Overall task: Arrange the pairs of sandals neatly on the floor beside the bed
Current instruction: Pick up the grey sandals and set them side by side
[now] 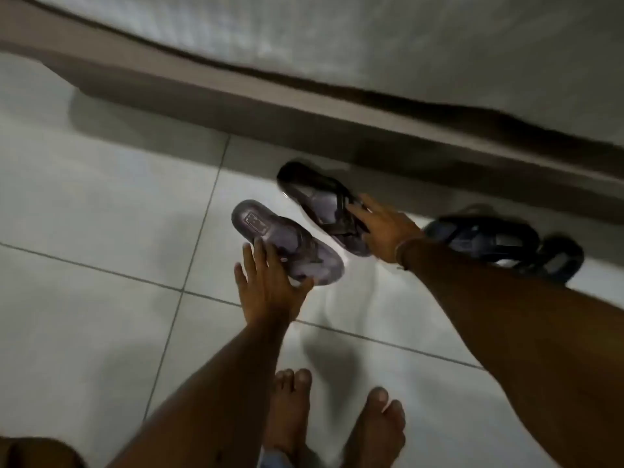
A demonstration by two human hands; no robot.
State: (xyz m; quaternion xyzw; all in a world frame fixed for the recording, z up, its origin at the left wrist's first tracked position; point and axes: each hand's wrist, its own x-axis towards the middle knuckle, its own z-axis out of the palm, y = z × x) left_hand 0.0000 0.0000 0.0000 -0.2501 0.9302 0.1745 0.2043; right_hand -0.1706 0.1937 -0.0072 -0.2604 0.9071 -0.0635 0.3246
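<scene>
Two dark grey sandals are held just above the pale tiled floor, near the bed. My left hand (pixel 270 288) grips the toe end of the nearer sandal (pixel 270 231), whose heel points up and to the left. My right hand (pixel 381 228) is closed on the straps of the farther sandal (pixel 317 201), which lies closer to the bed base. A second pair lies on the floor to the right: one dark blue sandal (pixel 483 238) behind my right forearm, and its mate (pixel 557 261) beyond it. The picture is blurred.
The bed runs across the top, a white mattress (pixel 371 45) over a brown base (pixel 236 106) that casts a shadow on the floor. My two bare feet (pixel 334 420) stand on the tiles at the bottom middle. Open tiled floor (pixel 84 214) spreads to the left.
</scene>
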